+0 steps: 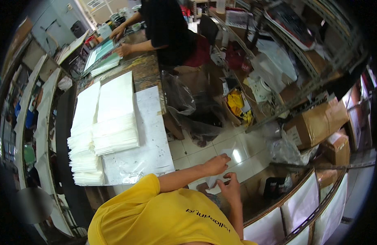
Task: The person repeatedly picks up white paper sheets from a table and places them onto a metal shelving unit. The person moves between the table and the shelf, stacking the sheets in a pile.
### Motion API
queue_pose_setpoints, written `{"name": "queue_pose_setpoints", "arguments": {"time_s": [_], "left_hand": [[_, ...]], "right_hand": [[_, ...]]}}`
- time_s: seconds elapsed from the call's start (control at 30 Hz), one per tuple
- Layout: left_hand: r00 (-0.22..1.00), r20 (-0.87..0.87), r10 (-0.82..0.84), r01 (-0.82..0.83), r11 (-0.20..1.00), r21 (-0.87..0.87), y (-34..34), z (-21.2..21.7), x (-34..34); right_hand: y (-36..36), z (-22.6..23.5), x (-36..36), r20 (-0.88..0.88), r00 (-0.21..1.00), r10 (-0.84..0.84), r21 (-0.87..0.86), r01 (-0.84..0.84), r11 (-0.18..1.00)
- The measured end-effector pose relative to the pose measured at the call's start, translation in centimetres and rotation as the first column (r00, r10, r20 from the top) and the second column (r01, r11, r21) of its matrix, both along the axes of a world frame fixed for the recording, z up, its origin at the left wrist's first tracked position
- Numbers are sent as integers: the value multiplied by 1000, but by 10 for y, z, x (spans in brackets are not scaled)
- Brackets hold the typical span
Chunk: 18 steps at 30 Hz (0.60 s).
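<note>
In front of my yellow-shirted body, my left hand (217, 164) is held out over the floor. Its fingers are curled in, and what they hold, if anything, is hidden. Just below it my right hand (231, 188) is raised, thumb and fingers apart. A pale, see-through piece, perhaps plastic film (212, 181), shows beside the right thumb; I cannot tell whether the hand touches it. To the left, tall stacks of white sheets or flat bags (116, 130) lie side by side on a table covered by a whitish sheet (151, 134).
Across the table a person in dark clothes (166, 28) handles a greenish framed panel (102, 53). A clear plastic bag (180, 98) hangs by the table. Metal shelving (286, 108), cardboard boxes (317, 122) and a rack with white panels (301, 200) stand to the right.
</note>
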<state>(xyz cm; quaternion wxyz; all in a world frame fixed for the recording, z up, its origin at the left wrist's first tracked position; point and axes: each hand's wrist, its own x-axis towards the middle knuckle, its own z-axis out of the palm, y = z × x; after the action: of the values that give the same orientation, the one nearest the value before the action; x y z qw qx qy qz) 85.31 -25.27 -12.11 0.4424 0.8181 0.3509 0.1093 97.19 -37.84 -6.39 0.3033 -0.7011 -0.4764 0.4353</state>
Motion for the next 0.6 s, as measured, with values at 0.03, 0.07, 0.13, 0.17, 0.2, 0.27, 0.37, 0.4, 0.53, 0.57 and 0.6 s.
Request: {"name": "queue_pose_setpoints", "arguments": {"time_s": [0.03, 0.07, 0.13, 0.17, 0.2, 0.27, 0.37, 0.4, 0.53, 0.57, 0.6], "left_hand": [[1000, -16, 4, -5, 999, -54, -1, 5, -3], [1000, -29, -6, 3, 994, -109, -1, 9, -7], [1000, -7, 1, -2, 994, -109, -1, 14, -20], [1000, -1, 0, -1, 994, -113, -1, 14, -28], [1000, 15, -1, 2, 994, -112, -2, 12, -37], [999, 49, -3, 9, 993, -115, -1, 11, -57], [976, 207, 60, -47, 997, -65, -11, 22, -99], [972, 228, 53, -29, 994, -106, -12, 37, -119], [960, 277, 47, 12, 978, -207, 6, 94, -221], [957, 286, 56, 7, 976, -216, 10, 102, -248], [947, 289, 138, -73, 972, -223, 13, 111, -276]], "right_hand": [[7, 0, -16, 51, 999, -6, 21, 5, 1000], [9, -7, -29, 103, 994, -26, 43, 22, 999], [11, -13, -46, 174, 982, -70, 67, 59, 996], [11, -14, -52, 197, 976, -94, 64, 83, 995], [10, -15, -58, 219, 969, -116, 61, 105, 993], [9, -18, -71, 290, 951, -109, 68, 93, 993], [8, -20, -86, 360, 916, -175, 87, 154, 984], [6, -21, -90, 372, 905, -206, 93, 184, 978], [-8, -74, -79, 368, 870, -328, 128, 302, 945], [-12, -88, -75, 363, 868, -339, 124, 315, 941], [-14, -103, -71, 356, 866, -352, 122, 330, 936]]}}
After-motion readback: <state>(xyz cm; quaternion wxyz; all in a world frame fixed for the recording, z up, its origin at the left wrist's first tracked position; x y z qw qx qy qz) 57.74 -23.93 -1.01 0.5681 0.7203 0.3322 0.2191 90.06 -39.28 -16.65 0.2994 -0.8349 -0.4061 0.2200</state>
